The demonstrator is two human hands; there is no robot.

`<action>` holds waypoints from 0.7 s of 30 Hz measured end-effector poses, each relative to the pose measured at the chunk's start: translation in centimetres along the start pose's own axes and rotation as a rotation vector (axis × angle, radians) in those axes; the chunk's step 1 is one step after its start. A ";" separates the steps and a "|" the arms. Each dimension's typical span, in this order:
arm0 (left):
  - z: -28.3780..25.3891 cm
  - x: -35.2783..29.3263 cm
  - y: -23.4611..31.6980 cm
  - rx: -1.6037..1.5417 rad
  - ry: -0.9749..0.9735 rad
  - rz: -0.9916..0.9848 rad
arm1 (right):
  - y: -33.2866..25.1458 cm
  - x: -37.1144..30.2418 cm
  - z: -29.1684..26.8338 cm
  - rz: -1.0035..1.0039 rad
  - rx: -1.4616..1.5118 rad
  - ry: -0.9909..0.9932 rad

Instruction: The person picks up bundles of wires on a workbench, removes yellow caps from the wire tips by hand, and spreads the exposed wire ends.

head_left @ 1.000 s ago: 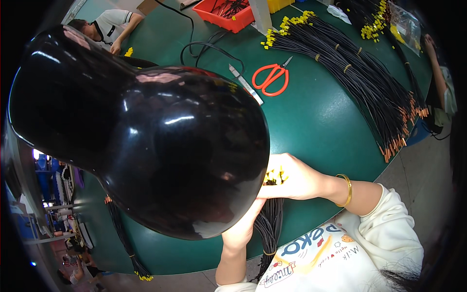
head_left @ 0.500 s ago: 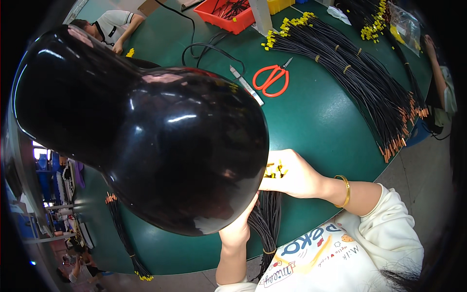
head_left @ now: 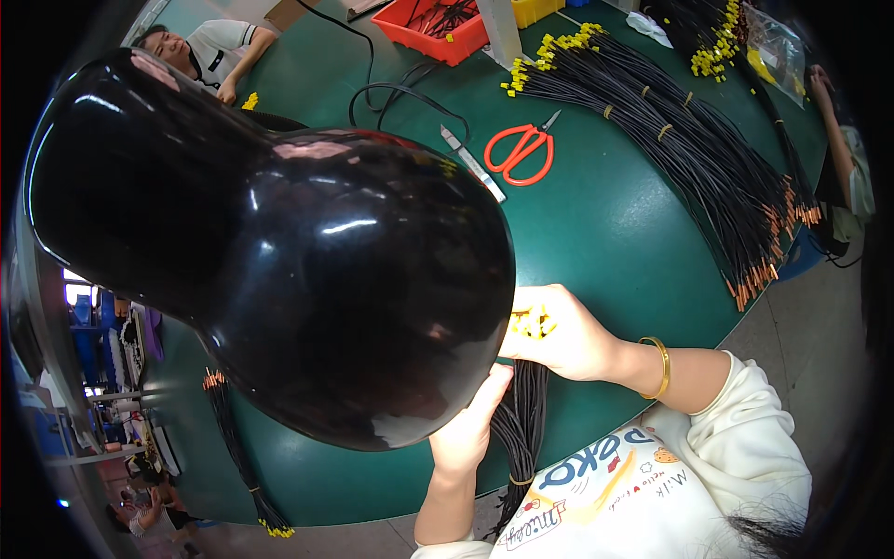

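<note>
My right hand (head_left: 573,340) is closed around the yellow-tipped end of a bundle of black cables (head_left: 523,419). Yellow connectors (head_left: 533,322) show between its fingers. Below the hand the cables run down, tied with a band, toward my shirt front. Just left of the bundle is my left hand (head_left: 464,429), its thumb up beside the rim of a glossy black lamp shade (head_left: 372,270). That shade hides the left fingers and whatever they may hold.
Red-handled scissors (head_left: 519,154) and a utility knife (head_left: 472,163) lie beyond the shade. A large banded pile of black cables (head_left: 670,130) covers the right side. Further back sits a red bin (head_left: 438,37). Another cable bundle (head_left: 240,456) lies left; a co-worker (head_left: 219,56) sits opposite.
My left hand has shifted slightly up and right, bringing its thumb into view. The cable bundle has swung a little to the right. The co-worker opposite has raised their head.
</note>
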State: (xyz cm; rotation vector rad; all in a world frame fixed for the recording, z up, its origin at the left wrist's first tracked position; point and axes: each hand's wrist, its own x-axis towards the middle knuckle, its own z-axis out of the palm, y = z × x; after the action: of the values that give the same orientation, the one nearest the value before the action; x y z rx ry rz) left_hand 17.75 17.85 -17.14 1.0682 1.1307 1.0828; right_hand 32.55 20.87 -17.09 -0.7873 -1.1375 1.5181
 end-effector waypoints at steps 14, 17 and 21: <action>0.1 0.1 0.1 -0.069 -0.001 -0.054 | 0.3 -0.2 0.0 0.104 0.082 0.050; -0.5 0.0 0.2 -0.137 -0.059 -0.081 | 0.1 0.0 0.0 0.051 -0.060 0.104; -0.4 0.2 0.2 -0.153 -0.033 -0.081 | 1.4 0.4 -0.4 -0.052 0.019 0.087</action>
State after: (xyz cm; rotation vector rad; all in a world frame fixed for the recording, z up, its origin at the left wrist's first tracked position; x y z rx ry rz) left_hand 17.30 18.11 -16.99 0.9097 1.0394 1.0660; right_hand 32.32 21.36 -18.55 -0.7970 -1.0695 1.4358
